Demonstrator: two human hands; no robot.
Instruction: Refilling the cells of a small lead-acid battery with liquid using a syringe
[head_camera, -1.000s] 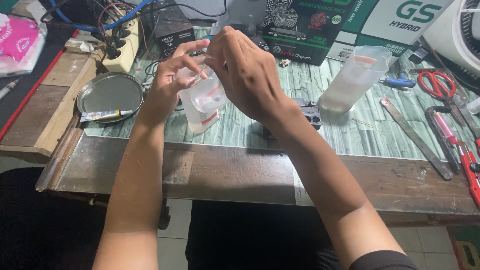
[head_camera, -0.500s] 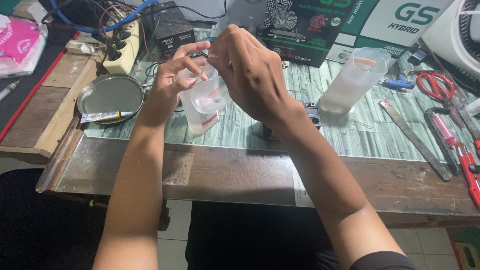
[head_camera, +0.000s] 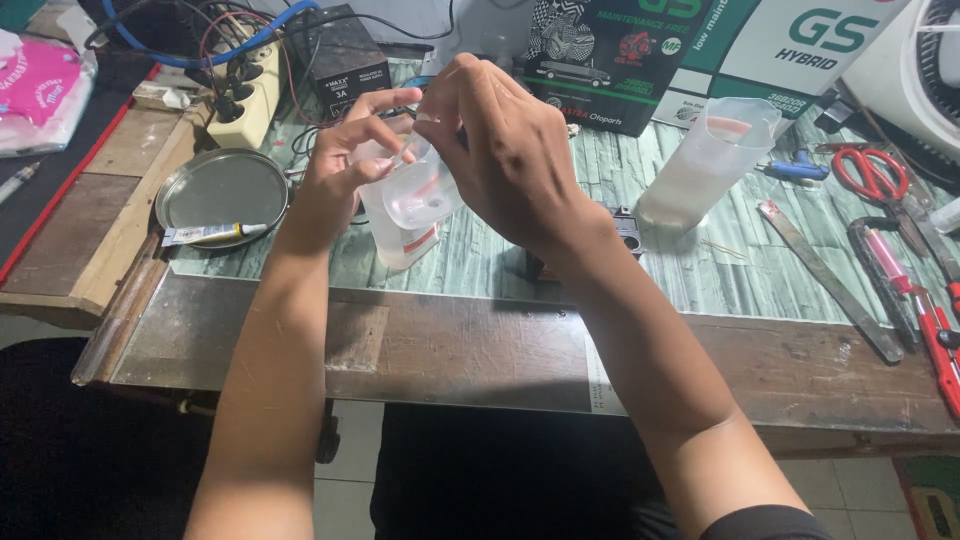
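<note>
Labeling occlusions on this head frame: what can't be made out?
- Head view: top of the clear plastic bottle and whatever the fingers pinch there, hidden by the right hand and left hand.
- Small dark box on the table, mostly behind the right wrist.
- White fan, cut off by the right edge.
- Pink packet, cut off by the left edge.

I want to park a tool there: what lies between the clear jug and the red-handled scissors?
In the head view, only a small blue-handled tool lies between the clear jug and the red-handled scissors, on the green tabletop.
</note>
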